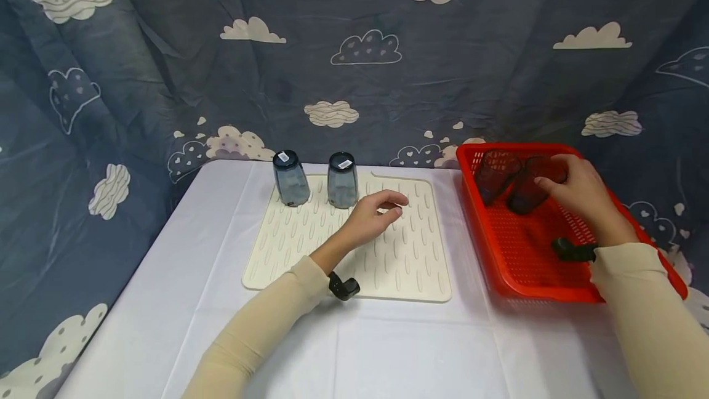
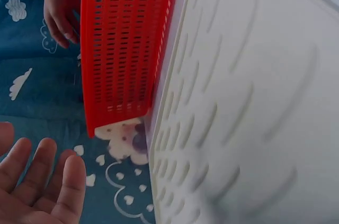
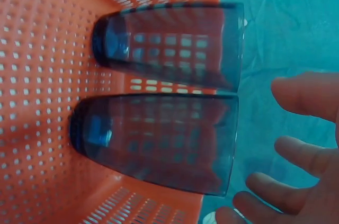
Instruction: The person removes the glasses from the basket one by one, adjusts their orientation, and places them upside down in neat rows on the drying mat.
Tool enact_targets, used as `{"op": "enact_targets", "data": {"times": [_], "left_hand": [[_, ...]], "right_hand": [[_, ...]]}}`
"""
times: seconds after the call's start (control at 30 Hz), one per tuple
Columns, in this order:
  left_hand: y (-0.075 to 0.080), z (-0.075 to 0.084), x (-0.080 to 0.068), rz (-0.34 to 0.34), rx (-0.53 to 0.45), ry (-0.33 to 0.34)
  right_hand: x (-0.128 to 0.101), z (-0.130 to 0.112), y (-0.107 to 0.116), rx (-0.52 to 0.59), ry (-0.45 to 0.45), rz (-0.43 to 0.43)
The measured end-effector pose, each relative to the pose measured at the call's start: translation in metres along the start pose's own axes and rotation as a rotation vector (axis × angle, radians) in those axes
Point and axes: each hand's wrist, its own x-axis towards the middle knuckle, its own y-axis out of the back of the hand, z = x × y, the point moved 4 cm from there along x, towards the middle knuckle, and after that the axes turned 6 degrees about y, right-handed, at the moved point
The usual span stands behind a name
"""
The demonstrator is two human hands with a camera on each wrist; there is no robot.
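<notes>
Two blue-tinted drinking glasses, a left one (image 1: 496, 172) and a right one (image 1: 530, 186), stand mouth up in the red basket (image 1: 487, 245). My right hand (image 1: 581, 193) is at the right glass; in the right wrist view its spread fingers (image 3: 283, 189) are just beyond the rims, with a gap to the glass. Over the white ribbed mat (image 1: 410, 263) hovers my left hand (image 1: 373, 217), fingers loosely bent and holding nothing. Behind it two more glasses, one on the left (image 1: 292, 183) and one nearer the middle (image 1: 343, 183), stand upside down with labels on their bases.
A white cloth covers the table (image 1: 388, 350). The basket's raised rim (image 1: 487, 270) stands right of the mat. Behind everything hangs a dark blue curtain (image 1: 310, 91) with cloud prints. Each wrist carries a small black camera (image 1: 344, 288).
</notes>
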Motion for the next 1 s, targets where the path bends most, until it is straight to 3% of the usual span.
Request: {"op": "enact_targets", "data": {"times": [0.13, 0.27, 0.6, 0.77, 1.0], "left_hand": [[-0.012, -0.001, 0.01, 0.0, -0.024, 0.035], [-0.023, 0.002, 0.017, -0.005, 0.0, 0.028], [-0.05, 0.006, 0.022, -0.05, 0.003, 0.039], [-0.062, 0.008, 0.024, -0.079, -0.015, 0.049], [-0.08, 0.014, 0.027, -0.114, -0.032, 0.069]], "right_hand": [[0.007, 0.002, 0.001, -0.034, -0.014, -0.048], [0.013, 0.005, 0.004, -0.062, -0.037, -0.075], [0.029, 0.02, -0.003, -0.074, -0.096, -0.181], [0.032, 0.025, -0.005, -0.071, -0.086, -0.222], [0.037, 0.028, -0.004, -0.01, -0.095, -0.305]]}}
